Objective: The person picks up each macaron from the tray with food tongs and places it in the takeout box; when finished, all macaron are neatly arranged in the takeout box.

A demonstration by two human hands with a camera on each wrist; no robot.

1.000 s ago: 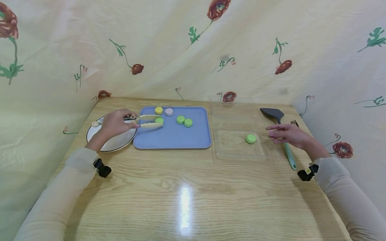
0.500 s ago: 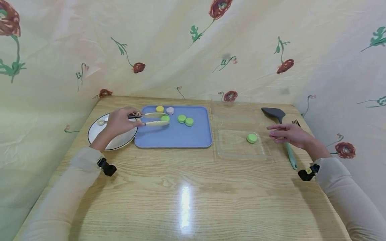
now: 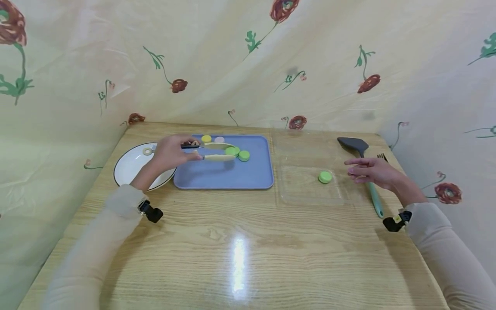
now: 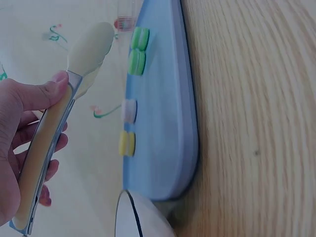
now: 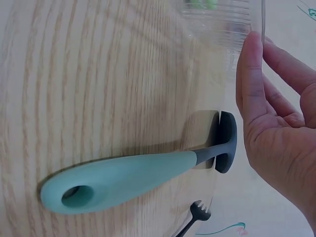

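My left hand (image 3: 170,153) grips a pair of tongs (image 4: 47,148) with cream-coloured heads, above the blue tray (image 3: 209,176). A green macaron (image 3: 230,151) lies between the tong heads in the head view; the left wrist view hides it. Two green macarons (image 4: 138,50) lie on the tray behind it, near a yellow macaron (image 4: 127,143) and a pale pink one (image 4: 129,111). At the right, my right hand (image 3: 370,170) pinches the edge of a clear plastic container (image 3: 298,199) between thumb and fingers. One green macaron (image 3: 325,177) sits inside the container.
A white dark-rimmed plate (image 3: 125,172) stands left of the tray, partly under my left arm. Right of the container lie a turner (image 3: 375,200) with a dark head and mint handle, and a dark fork (image 5: 200,211). A flowered cloth (image 3: 217,64) hangs behind the table.
My left hand has moved right across the tray with the tongs, and the green macaron between their heads has moved along. My right hand stays at the container's edge.
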